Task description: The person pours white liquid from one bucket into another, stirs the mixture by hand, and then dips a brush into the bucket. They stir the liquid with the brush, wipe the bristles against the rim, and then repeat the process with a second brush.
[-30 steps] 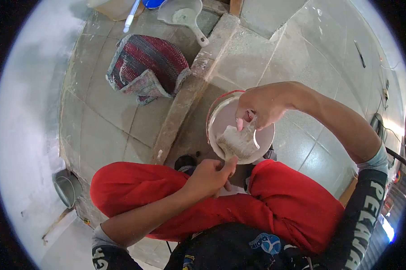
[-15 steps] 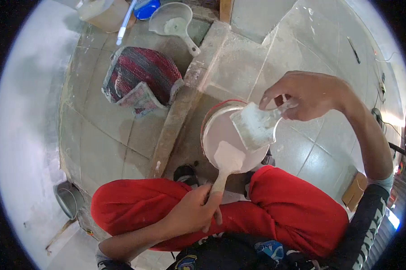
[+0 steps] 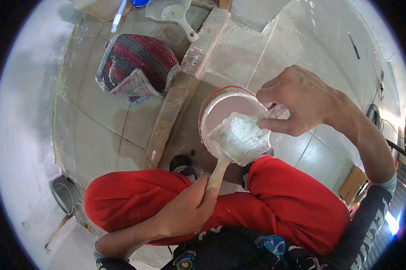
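Note:
My right hand is closed around the handle of a wide, flat brush with whitish, paint-coated bristles. My left hand grips the pale handle of a spatula from below. The brush overlaps the spatula's blade, which is mostly hidden behind it. Both tools are over a round bucket with a red outer edge, standing between my feet. Pale pinkish liquid fills the part of the bucket that shows.
A raised sill runs along the bucket's left side. Beyond it lie a crumpled red and grey cloth and a white dipper. A metal pail stands at far left. A piece of cardboard is on the right.
The brush has come down and left onto the spatula, its broad face now turned up. The spatula's blade, in plain sight before, is now mostly covered. The view has shifted slightly.

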{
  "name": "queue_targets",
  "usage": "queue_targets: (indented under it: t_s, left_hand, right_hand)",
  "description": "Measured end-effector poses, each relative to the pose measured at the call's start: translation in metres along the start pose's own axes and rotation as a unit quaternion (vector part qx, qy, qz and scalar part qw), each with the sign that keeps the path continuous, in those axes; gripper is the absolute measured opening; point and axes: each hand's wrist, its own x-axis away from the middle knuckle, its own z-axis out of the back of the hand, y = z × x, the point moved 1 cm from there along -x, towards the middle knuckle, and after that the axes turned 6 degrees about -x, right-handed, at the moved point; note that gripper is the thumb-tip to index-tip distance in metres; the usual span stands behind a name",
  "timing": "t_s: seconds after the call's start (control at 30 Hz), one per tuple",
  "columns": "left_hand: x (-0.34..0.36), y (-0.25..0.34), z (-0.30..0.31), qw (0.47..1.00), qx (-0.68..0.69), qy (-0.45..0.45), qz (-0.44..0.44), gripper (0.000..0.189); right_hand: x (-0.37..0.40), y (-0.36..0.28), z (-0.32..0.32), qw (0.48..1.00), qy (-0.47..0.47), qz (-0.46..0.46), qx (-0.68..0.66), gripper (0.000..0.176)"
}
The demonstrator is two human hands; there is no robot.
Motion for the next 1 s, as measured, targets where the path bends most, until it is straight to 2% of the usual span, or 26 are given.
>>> queue_targets:
  t_s: [0.07,0.13,0.2,0.27,0.37,0.47,0.5,0.57,0.67,0.77,1.0]
  left_hand:
    - [0.001,-0.008,-0.002,1.0,0.01,0.002,-0.008,0.025]
    - [0.003,0.0,0.0,1.0,0.018,0.001,-0.017,0.025]
    - [0.008,0.013,0.002,0.997,0.03,-0.026,0.071,0.024]
    - [0.009,0.012,0.002,0.996,0.048,-0.035,0.063,0.023]
    - [0.011,0.022,0.004,0.994,0.069,-0.047,0.068,0.021]
    - [0.011,0.033,0.009,0.992,0.069,-0.057,0.088,0.021]
    - [0.011,0.036,0.01,0.991,0.068,-0.062,0.095,0.021]
    - [0.013,0.043,0.011,0.989,0.066,-0.07,0.112,0.021]
    - [0.012,0.04,0.011,0.988,0.053,-0.076,0.12,0.022]
    - [0.011,0.028,0.008,0.99,0.038,-0.077,0.108,0.021]
    - [0.01,0.035,0.009,0.99,0.048,-0.071,0.115,0.02]
  right_hand:
    - [-0.002,-0.003,0.003,0.995,-0.069,-0.074,-0.012,0.032]
    - [-0.003,-0.001,0.001,0.995,-0.071,-0.068,-0.013,0.033]
    - [-0.004,0.003,0.0,0.995,-0.074,-0.065,-0.013,0.033]
    - [-0.005,0.01,-0.005,0.992,-0.104,-0.071,-0.022,0.033]
    - [-0.003,0.021,-0.015,0.999,-0.046,-0.02,-0.003,0.029]
    - [-0.004,0.025,-0.015,0.999,-0.034,0.001,-0.007,0.028]
    - [-0.006,0.024,-0.013,0.999,-0.032,0.0,-0.008,0.028]
    - [-0.009,0.022,-0.007,0.994,-0.094,-0.063,-0.006,0.034]
    - [-0.008,0.028,-0.013,0.992,-0.105,-0.071,0.005,0.035]
    - [-0.002,0.039,-0.025,0.997,-0.059,-0.033,0.037,0.028]
    - [0.003,0.04,-0.028,0.997,-0.054,-0.047,0.042,0.03]
